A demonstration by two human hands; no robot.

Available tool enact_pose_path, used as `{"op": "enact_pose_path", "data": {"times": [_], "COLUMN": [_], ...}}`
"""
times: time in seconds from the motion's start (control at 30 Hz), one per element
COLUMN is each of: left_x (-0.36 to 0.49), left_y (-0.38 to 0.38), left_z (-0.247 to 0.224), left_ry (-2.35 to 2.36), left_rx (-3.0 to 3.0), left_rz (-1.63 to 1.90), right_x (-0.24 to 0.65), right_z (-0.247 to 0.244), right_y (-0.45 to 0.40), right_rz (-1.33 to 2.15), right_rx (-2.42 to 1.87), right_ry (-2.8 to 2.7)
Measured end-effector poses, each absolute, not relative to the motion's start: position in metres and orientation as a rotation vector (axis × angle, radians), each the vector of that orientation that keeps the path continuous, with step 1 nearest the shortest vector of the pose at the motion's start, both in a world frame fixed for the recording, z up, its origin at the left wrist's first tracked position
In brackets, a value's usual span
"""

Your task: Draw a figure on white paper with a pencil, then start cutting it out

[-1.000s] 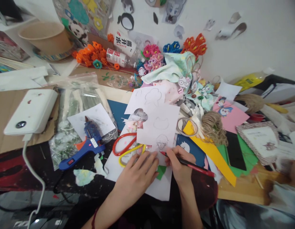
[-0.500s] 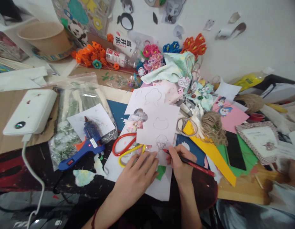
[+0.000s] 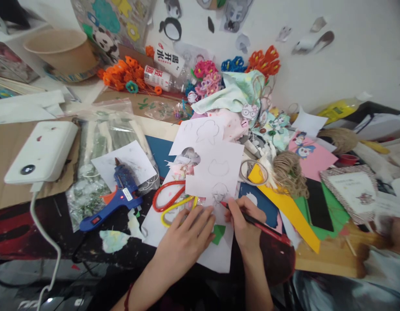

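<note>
My right hand (image 3: 247, 220) grips a dark red and black pencil (image 3: 265, 226), its tip resting on a small sketched figure near the lower edge of a white sheet (image 3: 200, 183). A round outline with two ears is drawn higher on that sheet. My left hand (image 3: 188, 233) lies with its fingers spread over the paper's lower edge and holds nothing. A green scrap (image 3: 218, 233) lies between the hands. Left of the sheet are a red loop (image 3: 154, 201) and a yellow loop (image 3: 166, 217), beside my left fingertips.
A blue glue gun (image 3: 122, 196) rests at the left, near a white power bank (image 3: 42, 151) with a cable. Twine (image 3: 289, 170), a yellow strip (image 3: 293, 211) and a black phone (image 3: 319, 205) lie to the right. Crocheted flowers (image 3: 122, 75) and cloth (image 3: 232, 90) stand behind.
The pencil's back end has shifted slightly in my right hand, while its tip stays on the sketch. My left hand has barely moved.
</note>
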State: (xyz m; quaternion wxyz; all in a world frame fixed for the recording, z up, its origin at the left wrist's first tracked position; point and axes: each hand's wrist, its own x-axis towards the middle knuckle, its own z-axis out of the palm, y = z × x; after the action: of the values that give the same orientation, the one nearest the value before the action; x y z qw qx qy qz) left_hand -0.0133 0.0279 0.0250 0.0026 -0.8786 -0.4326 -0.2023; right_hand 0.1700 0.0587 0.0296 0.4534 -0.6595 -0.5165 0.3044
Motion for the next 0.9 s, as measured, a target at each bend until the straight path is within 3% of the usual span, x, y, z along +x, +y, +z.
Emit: {"op": "enact_pose_path", "data": {"times": [0.43, 0.67, 0.9], "left_x": [-0.013, -0.019, -0.026], "left_y": [0.03, 0.025, -0.003], "left_z": [0.025, 0.023, 0.027], "left_ry": [-1.308, -1.261, -1.284], "left_rx": [-2.727, -2.696, -2.789], "left_rz": [-0.698, -1.092, -1.412], "right_x": [0.173, 0.179, 0.169], "right_z": [0.037, 0.035, 0.035], "right_y": [0.078, 0.067, -0.017], "right_rz": [0.235, 0.142, 0.135], "right_rx": [-1.484, -1.499, -1.524], "right_ry": [-0.685, -0.708, -0.847]}}
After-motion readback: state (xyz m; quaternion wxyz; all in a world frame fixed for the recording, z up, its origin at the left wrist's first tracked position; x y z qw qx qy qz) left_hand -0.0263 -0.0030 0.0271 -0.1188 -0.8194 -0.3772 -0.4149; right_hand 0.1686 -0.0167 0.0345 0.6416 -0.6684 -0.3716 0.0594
